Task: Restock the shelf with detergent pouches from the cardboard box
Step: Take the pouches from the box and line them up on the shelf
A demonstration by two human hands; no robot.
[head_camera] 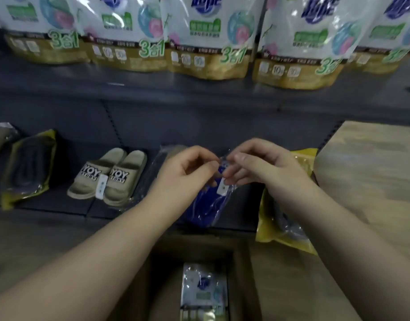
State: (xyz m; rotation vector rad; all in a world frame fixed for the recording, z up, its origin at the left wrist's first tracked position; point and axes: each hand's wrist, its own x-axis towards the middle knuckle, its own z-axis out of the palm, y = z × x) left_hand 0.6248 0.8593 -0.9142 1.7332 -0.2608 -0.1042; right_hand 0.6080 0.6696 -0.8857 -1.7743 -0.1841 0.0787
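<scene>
Several white and gold detergent pouches (206, 38) stand in a row on the upper grey shelf (153, 89). Below me the open cardboard box (243, 274) holds another detergent pouch (204, 290) lying flat. Both hands are over the lower shelf, not at the box. My left hand (187, 167) and my right hand (259, 163) pinch the top of a clear plastic bag with blue slippers (208, 205) inside, which rests on the lower shelf.
On the lower shelf lie beige slippers (109, 177), a yellow-edged bag of dark slippers (25, 167) at the left and another yellow bag (287, 218) at the right. A wooden surface (372, 170) is at the right.
</scene>
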